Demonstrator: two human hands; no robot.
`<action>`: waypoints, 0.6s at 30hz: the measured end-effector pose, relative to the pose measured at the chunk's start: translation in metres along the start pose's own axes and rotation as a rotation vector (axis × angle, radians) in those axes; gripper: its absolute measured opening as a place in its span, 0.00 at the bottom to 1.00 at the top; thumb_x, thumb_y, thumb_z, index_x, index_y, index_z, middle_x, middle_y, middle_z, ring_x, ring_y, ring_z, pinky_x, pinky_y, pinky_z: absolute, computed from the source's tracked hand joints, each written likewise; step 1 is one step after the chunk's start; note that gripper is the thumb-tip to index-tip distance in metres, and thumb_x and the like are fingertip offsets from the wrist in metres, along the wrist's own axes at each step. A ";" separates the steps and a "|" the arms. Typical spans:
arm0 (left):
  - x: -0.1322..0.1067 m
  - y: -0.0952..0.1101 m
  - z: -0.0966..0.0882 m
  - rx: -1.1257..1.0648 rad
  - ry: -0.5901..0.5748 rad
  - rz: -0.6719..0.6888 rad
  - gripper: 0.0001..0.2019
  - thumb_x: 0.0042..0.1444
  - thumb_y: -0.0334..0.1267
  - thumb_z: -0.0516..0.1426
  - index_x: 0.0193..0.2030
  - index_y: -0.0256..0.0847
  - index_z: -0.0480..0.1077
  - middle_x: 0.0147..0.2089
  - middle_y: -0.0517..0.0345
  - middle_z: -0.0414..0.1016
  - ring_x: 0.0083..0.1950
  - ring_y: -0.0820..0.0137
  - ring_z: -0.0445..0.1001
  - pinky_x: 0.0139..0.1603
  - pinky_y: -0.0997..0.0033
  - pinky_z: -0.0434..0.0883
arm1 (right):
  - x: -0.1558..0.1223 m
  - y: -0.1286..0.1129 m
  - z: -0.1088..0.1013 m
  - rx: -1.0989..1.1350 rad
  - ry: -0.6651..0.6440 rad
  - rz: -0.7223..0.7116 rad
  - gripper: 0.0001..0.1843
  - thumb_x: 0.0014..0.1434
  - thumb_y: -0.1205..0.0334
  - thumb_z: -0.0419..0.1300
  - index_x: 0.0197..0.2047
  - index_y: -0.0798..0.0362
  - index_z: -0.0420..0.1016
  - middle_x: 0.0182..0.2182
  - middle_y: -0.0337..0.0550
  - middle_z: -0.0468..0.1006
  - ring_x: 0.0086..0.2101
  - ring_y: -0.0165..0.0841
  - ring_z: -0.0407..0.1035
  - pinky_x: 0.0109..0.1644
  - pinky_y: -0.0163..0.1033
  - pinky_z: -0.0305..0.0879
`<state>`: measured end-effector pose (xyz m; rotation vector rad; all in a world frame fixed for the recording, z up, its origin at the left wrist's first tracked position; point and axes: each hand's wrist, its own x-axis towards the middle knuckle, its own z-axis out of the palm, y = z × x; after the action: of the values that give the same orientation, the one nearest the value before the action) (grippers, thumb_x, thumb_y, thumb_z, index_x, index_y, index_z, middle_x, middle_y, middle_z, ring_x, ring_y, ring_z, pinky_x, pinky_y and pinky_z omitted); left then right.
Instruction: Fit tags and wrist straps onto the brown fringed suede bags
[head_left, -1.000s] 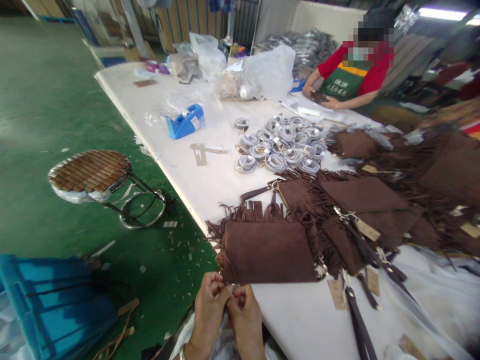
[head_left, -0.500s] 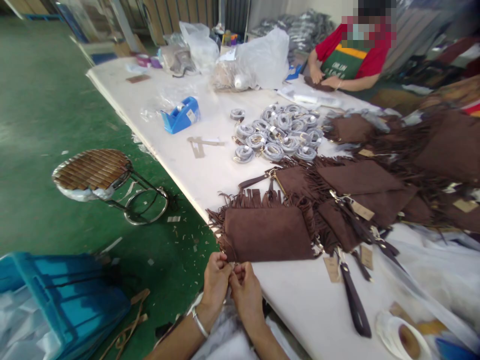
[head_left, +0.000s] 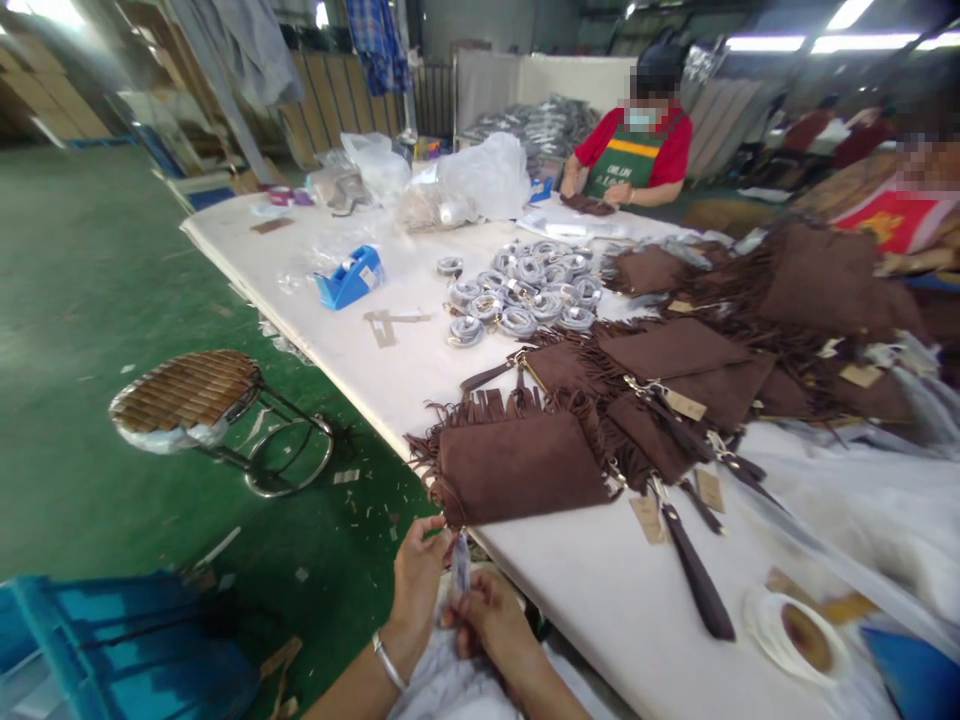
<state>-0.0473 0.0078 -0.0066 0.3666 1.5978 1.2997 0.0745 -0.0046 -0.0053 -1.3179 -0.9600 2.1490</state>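
My left hand (head_left: 417, 577) and my right hand (head_left: 487, 616) are together at the near edge of the white table (head_left: 600, 590), just below a brown fringed suede bag (head_left: 517, 462). Both are closed in a pinch on a small pale wrapped strap (head_left: 460, 566) that stands up between them. A bracelet sits on my left wrist. More brown fringed bags (head_left: 675, 370) with paper tags and dark wrist straps lie to the right of the nearest one.
Several coiled grey straps (head_left: 521, 290) lie mid-table beside a blue tape dispenser (head_left: 348, 277). Plastic bags (head_left: 480, 180) sit at the far end, where a person in red (head_left: 630, 150) works. A stool (head_left: 191, 395) and a blue crate (head_left: 127, 645) stand on the green floor at left. A tape roll (head_left: 799, 635) lies at right.
My view has lifted, so the far end of the room shows. My hands have dropped a little from the bag's edge, and the pale strap now sticks up between them.
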 end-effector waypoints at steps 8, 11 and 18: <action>0.005 0.014 -0.025 0.106 -0.022 0.079 0.16 0.55 0.46 0.57 0.44 0.36 0.67 0.42 0.44 0.78 0.46 0.59 0.76 0.46 0.62 0.71 | -0.001 0.015 -0.005 -0.016 0.046 -0.038 0.17 0.49 0.48 0.58 0.32 0.52 0.59 0.21 0.37 0.77 0.12 0.23 0.58 0.17 0.28 0.52; 0.014 0.024 -0.022 0.302 -0.038 0.224 0.19 0.56 0.51 0.55 0.45 0.37 0.67 0.39 0.47 0.78 0.41 0.60 0.77 0.39 0.65 0.71 | -0.004 0.016 -0.006 0.011 0.050 -0.031 0.15 0.48 0.51 0.59 0.30 0.51 0.58 0.20 0.37 0.77 0.12 0.23 0.59 0.17 0.28 0.52; 0.038 0.034 -0.011 0.657 -0.051 0.356 0.14 0.52 0.48 0.60 0.39 0.42 0.68 0.23 0.62 0.73 0.28 0.65 0.74 0.32 0.70 0.63 | -0.020 0.012 -0.021 0.124 -0.069 -0.005 0.22 0.44 0.50 0.66 0.37 0.56 0.67 0.30 0.41 0.78 0.19 0.22 0.66 0.23 0.29 0.58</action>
<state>-0.0849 0.0425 0.0026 1.1194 1.9478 0.9672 0.1023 -0.0195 -0.0090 -1.1883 -0.8411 2.2246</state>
